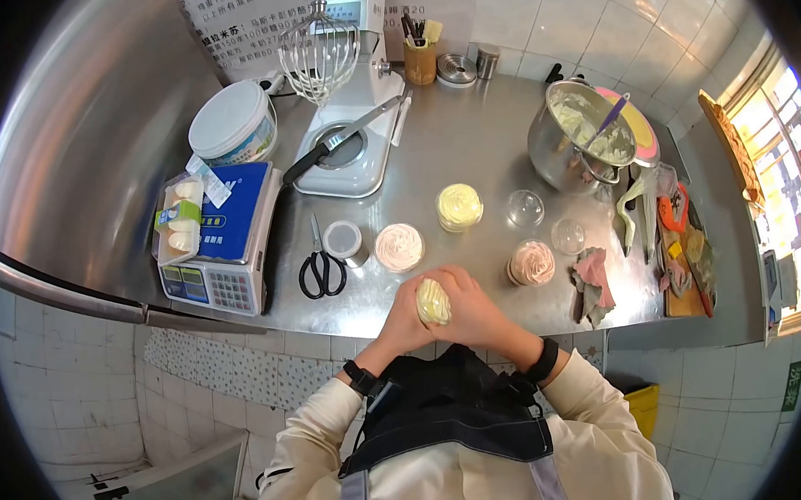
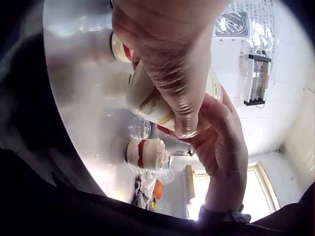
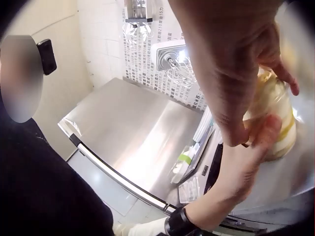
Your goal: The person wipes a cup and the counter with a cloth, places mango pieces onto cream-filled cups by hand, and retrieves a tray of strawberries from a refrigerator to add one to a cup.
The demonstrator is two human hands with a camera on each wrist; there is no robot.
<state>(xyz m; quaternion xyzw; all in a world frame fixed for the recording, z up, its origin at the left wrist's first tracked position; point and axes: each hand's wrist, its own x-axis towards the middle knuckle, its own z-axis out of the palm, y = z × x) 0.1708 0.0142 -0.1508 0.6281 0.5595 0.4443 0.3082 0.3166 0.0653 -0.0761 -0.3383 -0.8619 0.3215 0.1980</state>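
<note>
Both hands close in on a clear cup [image 1: 434,302] at the counter's front edge, topped with pale yellow swirled cream. My left hand [image 1: 404,315] grips it from the left and my right hand [image 1: 478,313] from the right. In the left wrist view the cup [image 2: 147,101] shows pale layers with brownish streaks, and the thumbs lie near its rim. Yellow bands run through the cup [image 3: 285,118] in the right wrist view. Just beyond the hands stand two pink cream cups, one left [image 1: 399,248] and one right [image 1: 532,263], and a yellow one [image 1: 459,207].
Clear domed lids [image 1: 525,209] lie to the right, near a steel pot [image 1: 563,155] of cream. Black scissors [image 1: 321,270] and a white-lidded cup [image 1: 345,242] are left, beside the scale [image 1: 212,287]. A knife [image 1: 345,140] lies across the mixer [image 1: 360,175]. Crumpled cloth [image 1: 593,285] sits right.
</note>
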